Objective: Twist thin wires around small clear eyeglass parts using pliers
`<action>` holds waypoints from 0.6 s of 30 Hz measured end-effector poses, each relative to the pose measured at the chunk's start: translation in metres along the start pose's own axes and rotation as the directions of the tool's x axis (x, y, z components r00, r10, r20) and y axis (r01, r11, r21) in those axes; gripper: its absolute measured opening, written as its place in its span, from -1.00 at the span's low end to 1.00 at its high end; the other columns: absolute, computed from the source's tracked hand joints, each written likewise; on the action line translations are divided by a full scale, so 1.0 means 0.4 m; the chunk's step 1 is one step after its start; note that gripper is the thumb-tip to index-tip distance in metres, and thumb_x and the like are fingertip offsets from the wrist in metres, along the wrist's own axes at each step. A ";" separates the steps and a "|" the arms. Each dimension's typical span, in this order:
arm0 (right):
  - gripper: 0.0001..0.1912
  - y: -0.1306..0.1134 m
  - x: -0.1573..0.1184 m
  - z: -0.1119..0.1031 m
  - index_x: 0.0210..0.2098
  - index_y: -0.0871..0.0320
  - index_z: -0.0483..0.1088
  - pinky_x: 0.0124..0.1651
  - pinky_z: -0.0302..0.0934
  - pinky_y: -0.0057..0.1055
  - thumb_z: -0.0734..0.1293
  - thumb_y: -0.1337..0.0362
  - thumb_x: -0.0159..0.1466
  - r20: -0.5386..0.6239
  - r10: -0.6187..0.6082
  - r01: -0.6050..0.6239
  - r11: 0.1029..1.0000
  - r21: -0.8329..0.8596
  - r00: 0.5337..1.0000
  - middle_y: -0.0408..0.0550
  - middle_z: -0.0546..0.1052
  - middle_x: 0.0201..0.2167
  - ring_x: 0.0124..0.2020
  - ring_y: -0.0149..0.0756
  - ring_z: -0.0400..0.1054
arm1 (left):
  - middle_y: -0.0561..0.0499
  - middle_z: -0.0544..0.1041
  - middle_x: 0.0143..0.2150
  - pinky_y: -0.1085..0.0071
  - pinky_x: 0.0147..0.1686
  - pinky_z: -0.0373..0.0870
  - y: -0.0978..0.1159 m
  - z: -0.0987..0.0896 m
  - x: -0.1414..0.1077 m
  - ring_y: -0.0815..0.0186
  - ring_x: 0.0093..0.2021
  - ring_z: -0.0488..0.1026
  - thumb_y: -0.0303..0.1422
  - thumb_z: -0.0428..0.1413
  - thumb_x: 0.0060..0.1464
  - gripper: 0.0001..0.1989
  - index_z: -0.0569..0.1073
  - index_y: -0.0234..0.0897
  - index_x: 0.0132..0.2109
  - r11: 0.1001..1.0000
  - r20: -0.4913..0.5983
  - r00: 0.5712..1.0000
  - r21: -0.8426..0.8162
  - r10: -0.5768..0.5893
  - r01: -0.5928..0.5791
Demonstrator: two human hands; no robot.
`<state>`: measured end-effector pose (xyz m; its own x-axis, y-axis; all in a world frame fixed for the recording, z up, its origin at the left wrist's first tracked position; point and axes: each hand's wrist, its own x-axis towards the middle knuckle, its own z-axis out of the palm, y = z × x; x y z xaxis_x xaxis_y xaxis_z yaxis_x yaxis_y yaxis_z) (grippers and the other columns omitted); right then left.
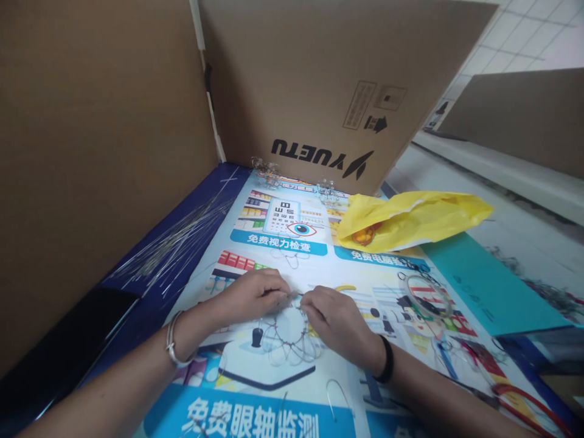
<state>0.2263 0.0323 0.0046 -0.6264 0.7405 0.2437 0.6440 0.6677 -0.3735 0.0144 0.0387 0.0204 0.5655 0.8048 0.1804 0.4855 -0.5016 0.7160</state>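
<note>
Although loops (294,357) already fringe the wire ring (292,344) at six o'clock, its upper end, pinched by the left hand (256,294) and the right hand (336,319), seems unfinished, loose wires (170,238) lying at ten o'clock.

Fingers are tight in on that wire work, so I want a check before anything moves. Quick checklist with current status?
1. Left hand pinched at the far edge of the looped wire ring: ok.
2. Right hand closed at that same edge, opposite the left: ok.
3. Wire between the fingertips properly joined: cannot tell, too fine and partly covered.
4. Ring's near-side loops fanned out, not bunched: ok.
5. Near side free of stray wire: not ok, a bent wire lies there.
6. Yellow bag apart from both hands: ok, it sits beyond the right hand.
</note>
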 end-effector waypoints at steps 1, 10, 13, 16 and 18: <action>-0.84 0.000 0.000 0.000 -0.39 0.14 0.34 -0.29 0.11 -0.48 0.15 0.37 0.24 0.004 0.002 -0.002 1.000 -0.002 1.000 -0.12 0.43 -0.44 -0.37 -0.40 0.29 | 0.05 0.47 -0.39 0.49 -0.30 0.25 0.001 -0.002 0.000 0.39 -0.32 0.37 -0.54 -0.05 0.05 -0.78 0.49 -0.28 -0.31 1.000 0.002 1.000 0.018 0.002 -0.002; -0.83 0.002 -0.001 0.003 -0.37 0.13 0.37 -0.27 0.13 -0.50 0.16 0.37 0.24 0.014 0.006 -0.006 1.000 -0.002 1.000 -0.14 0.46 -0.43 -0.36 -0.42 0.32 | 0.04 0.45 -0.40 0.50 -0.33 0.25 -0.005 -0.011 -0.004 0.38 -0.34 0.36 -0.50 -0.05 0.08 -0.77 0.51 -0.26 -0.32 0.991 0.020 1.000 0.133 -0.007 0.004; -0.83 0.004 0.001 0.000 -0.38 0.12 0.37 -0.27 0.13 -0.49 0.16 0.36 0.23 0.025 0.022 -0.022 1.000 0.009 0.999 -0.15 0.47 -0.43 -0.36 -0.42 0.33 | 0.03 0.47 -0.36 0.49 -0.31 0.26 -0.009 -0.014 -0.006 0.37 -0.32 0.37 -0.49 -0.05 0.10 -0.77 0.51 -0.25 -0.26 0.987 0.038 0.999 0.156 0.018 -0.024; -0.82 0.008 0.007 -0.010 -0.38 0.11 0.39 -0.27 0.13 -0.49 0.16 0.34 0.25 0.068 0.024 -0.028 0.998 0.048 0.997 -0.16 0.49 -0.42 -0.36 -0.42 0.34 | 0.01 0.48 -0.33 0.49 -0.30 0.27 -0.013 -0.016 -0.008 0.36 -0.29 0.38 -0.48 -0.04 0.11 -0.77 0.51 -0.25 -0.22 0.985 0.046 0.998 0.166 0.030 -0.037; -0.79 0.012 0.012 -0.019 -0.35 0.11 0.40 -0.27 0.13 -0.49 0.14 0.31 0.27 0.107 0.011 -0.019 0.997 0.078 0.994 -0.16 0.50 -0.40 -0.35 -0.41 0.35 | 0.00 0.48 -0.30 0.49 -0.30 0.27 -0.015 -0.016 -0.009 0.35 -0.28 0.39 -0.48 -0.04 0.12 -0.77 0.50 -0.24 -0.19 0.986 0.045 0.999 0.167 0.023 -0.030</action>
<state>0.2296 0.0395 0.0108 -0.6628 0.7351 0.1427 0.6196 0.6454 -0.4467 0.0050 0.0408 0.0197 0.6057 0.7781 0.1662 0.5728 -0.5714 0.5877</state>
